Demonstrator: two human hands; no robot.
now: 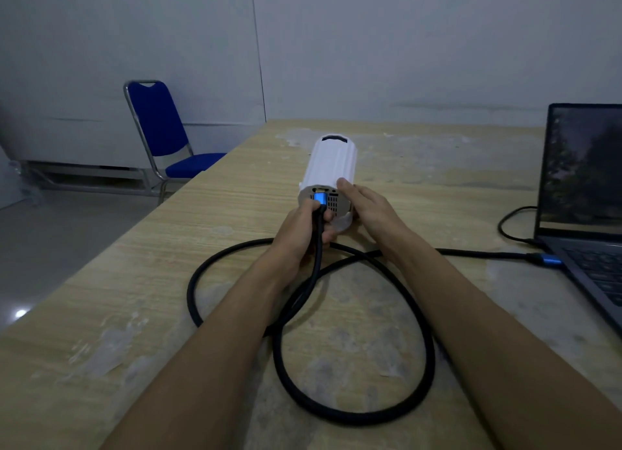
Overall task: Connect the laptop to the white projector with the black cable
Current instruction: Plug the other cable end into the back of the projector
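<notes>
At a worn wooden table, a person is leaning in with both bare arms stretched toward a white projector that is lying on its side near the middle of the tabletop, its rear panel facing the viewer. The left hand is pinching the blue-tipped plug of the black cable, fingers curled around the cord just behind the connector, and is holding that plug against the ports on the projector's rear panel; whether it is fully seated cannot be told. The right hand is resting flat along the projector's right side, fingers loosely together and lying over the casing, steadying it. The cable is running down from the plug, looping in wide coils across the table between the forearms, then stretching right to a second blue connector that is sitting at the left edge of the open laptop. The laptop is standing at the table's right edge with its screen lit dimly, and a thinner dark lead is curving into the same side. A blue chair is standing beyond the table's left edge, near the pale wall.
</notes>
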